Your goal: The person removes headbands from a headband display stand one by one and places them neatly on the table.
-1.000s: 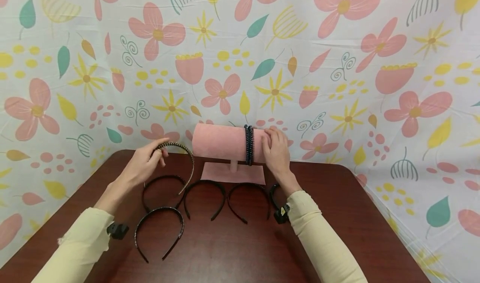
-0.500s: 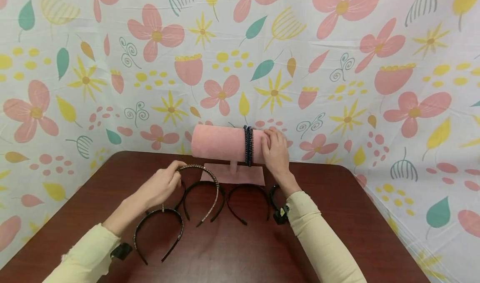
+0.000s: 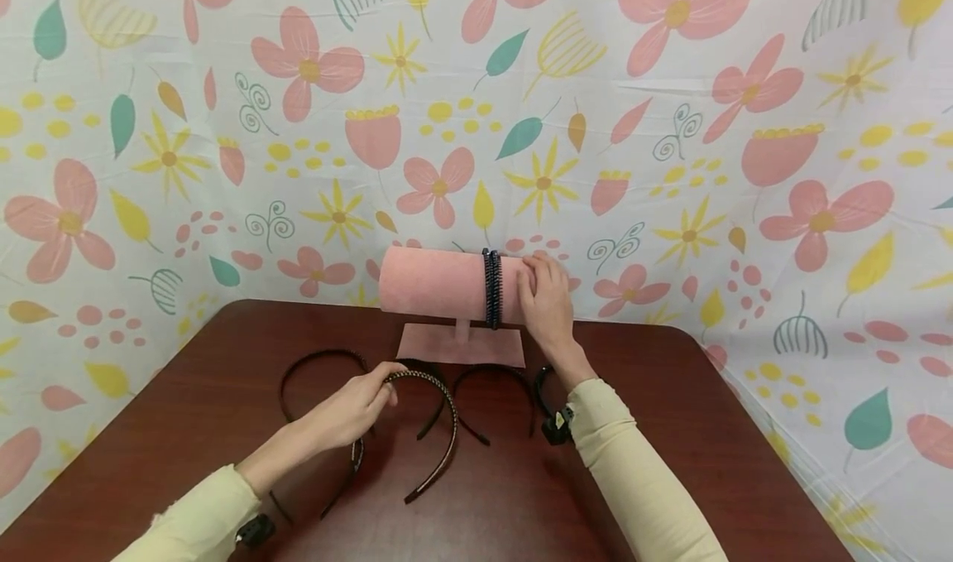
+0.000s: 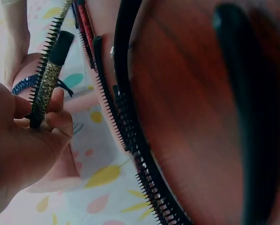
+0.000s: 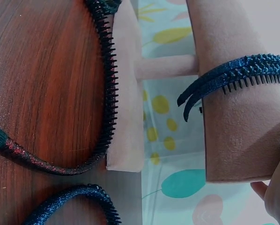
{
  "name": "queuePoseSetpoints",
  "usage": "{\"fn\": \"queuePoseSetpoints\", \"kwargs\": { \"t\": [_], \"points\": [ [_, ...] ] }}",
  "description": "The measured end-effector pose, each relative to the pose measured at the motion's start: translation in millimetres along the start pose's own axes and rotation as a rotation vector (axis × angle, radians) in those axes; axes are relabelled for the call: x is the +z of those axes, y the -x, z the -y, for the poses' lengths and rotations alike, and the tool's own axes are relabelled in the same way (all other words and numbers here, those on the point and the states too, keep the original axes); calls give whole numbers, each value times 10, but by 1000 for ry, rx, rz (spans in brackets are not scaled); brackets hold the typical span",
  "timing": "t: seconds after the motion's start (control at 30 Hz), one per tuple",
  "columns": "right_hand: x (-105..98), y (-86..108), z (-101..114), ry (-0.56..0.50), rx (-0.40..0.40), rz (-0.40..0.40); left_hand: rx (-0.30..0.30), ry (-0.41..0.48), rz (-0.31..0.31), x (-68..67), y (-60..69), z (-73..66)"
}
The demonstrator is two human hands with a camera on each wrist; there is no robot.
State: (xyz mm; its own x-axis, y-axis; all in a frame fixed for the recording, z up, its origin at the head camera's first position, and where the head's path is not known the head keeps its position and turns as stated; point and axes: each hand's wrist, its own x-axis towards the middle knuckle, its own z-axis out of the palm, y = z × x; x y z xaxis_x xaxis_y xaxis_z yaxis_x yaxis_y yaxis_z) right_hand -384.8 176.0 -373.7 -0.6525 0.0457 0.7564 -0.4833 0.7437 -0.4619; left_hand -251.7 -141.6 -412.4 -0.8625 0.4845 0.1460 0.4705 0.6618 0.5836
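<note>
My left hand [image 3: 350, 413] pinches one end portion of a gold-and-black toothed headband [image 3: 453, 425], held above the table in front of the stand. Its gold glitter, dark tip and comb teeth show in the left wrist view. A pink padded roll stand [image 3: 428, 285] stands at the back of the table. The right hand [image 3: 549, 309] grips the roll's right end, fingers over the top and thumb at the front. Two dark blue headbands [image 5: 252, 65] sit side by side round the roll, just left of that hand.
On the dark wooden table [image 3: 536, 504] lie more dark headbands: one at the left [image 3: 322, 353], one partly behind my left forearm [image 3: 357, 454], others before the stand, including a reddish black one [image 3: 491, 367] and a blue one [image 5: 60, 201]. A flowered cloth [image 3: 476, 90] hangs behind.
My left hand has carried the gold-and-black headband right and toward me, from left of the stand to in front of it. The right hand stays on the roll's end.
</note>
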Motion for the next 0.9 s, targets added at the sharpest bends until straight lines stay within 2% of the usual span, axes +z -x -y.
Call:
{"fn": "queuePoseSetpoints", "kwargs": {
  "t": [0.1, 0.2, 0.37, 0.63, 0.77, 0.9],
  "points": [
    [9, 2, -7, 1, 1, 3, 11, 1, 36, 33, 26, 7],
    [12, 3, -15, 2, -3, -2, 4, -35, 78, 53, 56, 9],
    [13, -2, -22, 10, -3, 0, -3, -216, 113, 88, 105, 16],
    [6, -2, -11, 8, -2, 7, 97, -586, 76, 161, 118, 42],
    [3, 2, -4, 12, -5, 6, 137, -668, 92, 167, 112, 31],
    [-11, 2, -1, 7, -1, 11, 150, -687, 112, 166, 114, -4]
  ]
}}
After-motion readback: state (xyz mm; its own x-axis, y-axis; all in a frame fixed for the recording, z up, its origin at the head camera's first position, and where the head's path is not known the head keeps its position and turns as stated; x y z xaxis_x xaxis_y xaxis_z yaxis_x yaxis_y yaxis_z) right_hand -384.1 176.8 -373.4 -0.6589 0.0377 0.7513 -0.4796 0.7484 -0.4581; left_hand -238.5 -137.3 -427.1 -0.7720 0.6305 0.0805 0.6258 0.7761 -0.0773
